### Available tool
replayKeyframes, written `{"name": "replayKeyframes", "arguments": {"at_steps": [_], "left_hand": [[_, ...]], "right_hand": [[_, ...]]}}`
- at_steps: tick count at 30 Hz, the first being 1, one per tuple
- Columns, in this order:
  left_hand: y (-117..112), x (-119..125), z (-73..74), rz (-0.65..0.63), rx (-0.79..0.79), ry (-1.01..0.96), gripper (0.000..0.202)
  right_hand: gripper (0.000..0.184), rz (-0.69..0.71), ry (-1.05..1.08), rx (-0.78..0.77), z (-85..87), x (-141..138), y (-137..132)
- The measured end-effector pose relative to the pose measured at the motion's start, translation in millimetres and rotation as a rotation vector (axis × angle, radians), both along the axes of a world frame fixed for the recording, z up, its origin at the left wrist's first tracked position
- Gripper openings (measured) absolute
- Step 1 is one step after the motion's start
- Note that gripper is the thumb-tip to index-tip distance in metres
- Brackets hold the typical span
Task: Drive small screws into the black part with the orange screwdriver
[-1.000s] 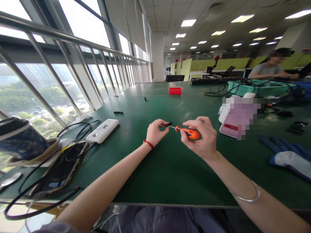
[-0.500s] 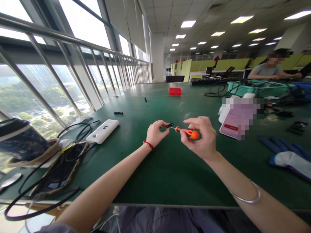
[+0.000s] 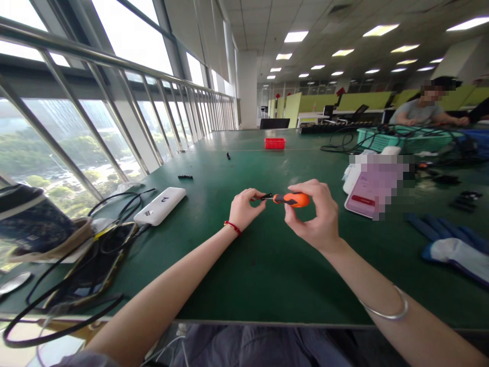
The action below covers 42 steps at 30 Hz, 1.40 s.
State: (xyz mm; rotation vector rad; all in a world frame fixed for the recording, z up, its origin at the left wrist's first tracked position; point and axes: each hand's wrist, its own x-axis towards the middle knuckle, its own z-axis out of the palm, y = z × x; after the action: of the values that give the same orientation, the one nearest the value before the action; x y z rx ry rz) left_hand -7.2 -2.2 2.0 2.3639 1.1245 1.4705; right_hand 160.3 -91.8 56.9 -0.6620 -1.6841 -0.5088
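Note:
Pinched between the thumb and fingers of my left hand (image 3: 244, 210) is a small black part (image 3: 267, 196), held above the green table (image 3: 263, 285). My right hand (image 3: 319, 216) grips an orange and black screwdriver (image 3: 298, 199) by its handle, thumb below and fingertips above. The short metal shaft points left, and its tip meets the black part. Exactly where the tip sits on the part is too small to make out.
On the left lie a white power bank (image 3: 160, 206), a phone (image 3: 91, 270) and black cables. Further off are a black strip (image 3: 185, 177) and a red box (image 3: 275, 143). To the right are a propped phone (image 3: 367, 188), gloves (image 3: 454, 250), a green basket (image 3: 405, 140) and a seated person (image 3: 424, 107).
The screwdriver handle has turned and levelled out, pointing more straight left. My right fingers have shifted, with the fingertips now on top of the handle. My left hand stays nearly still.

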Motion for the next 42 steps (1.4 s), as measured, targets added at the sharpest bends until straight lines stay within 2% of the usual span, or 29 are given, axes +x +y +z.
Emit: {"name": "replayKeyframes", "arguments": {"at_steps": [5, 9, 13, 18, 22, 26, 33, 42], "left_hand": [[-0.3, 0.2, 0.6, -0.003, 0.005, 0.006, 0.011], [-0.4, 0.4, 1.0, 0.006, 0.001, 0.007, 0.011], [0.0, 0.2, 0.2, 0.011, -0.001, 0.013, 0.011], [0.5, 0.0, -0.3, 0.005, -0.006, 0.01, 0.011], [1.9, -0.3, -0.4, 0.009, -0.01, 0.007, 0.012], [3.7, -0.9, -1.7, 0.049, -0.034, -0.015, 0.011], [3.0, -0.3, -1.5, 0.024, -0.042, -0.01, 0.01], [4.0, -0.5, -2.3, 0.023, -0.025, -0.01, 0.01]], "right_hand": [[0.016, -0.033, -0.007, 0.005, 0.5, 0.3, 0.1], [0.025, -0.008, 0.014, -0.001, 0.2, 0.9, 0.0], [0.019, -0.035, 0.011, -0.016, -0.8, 0.3, 0.2], [0.026, -0.023, 0.031, -0.004, -0.4, -0.3, 0.9], [0.004, -0.068, -0.003, -0.094, -1.0, 0.2, 0.5], [0.012, -0.083, -0.004, -0.231, -2.1, 2.7, 1.1], [0.014, -0.113, 0.153, -0.191, -2.3, 9.4, 2.0], [0.016, -0.13, 0.156, -0.217, -2.0, 12.1, 4.5]]}}
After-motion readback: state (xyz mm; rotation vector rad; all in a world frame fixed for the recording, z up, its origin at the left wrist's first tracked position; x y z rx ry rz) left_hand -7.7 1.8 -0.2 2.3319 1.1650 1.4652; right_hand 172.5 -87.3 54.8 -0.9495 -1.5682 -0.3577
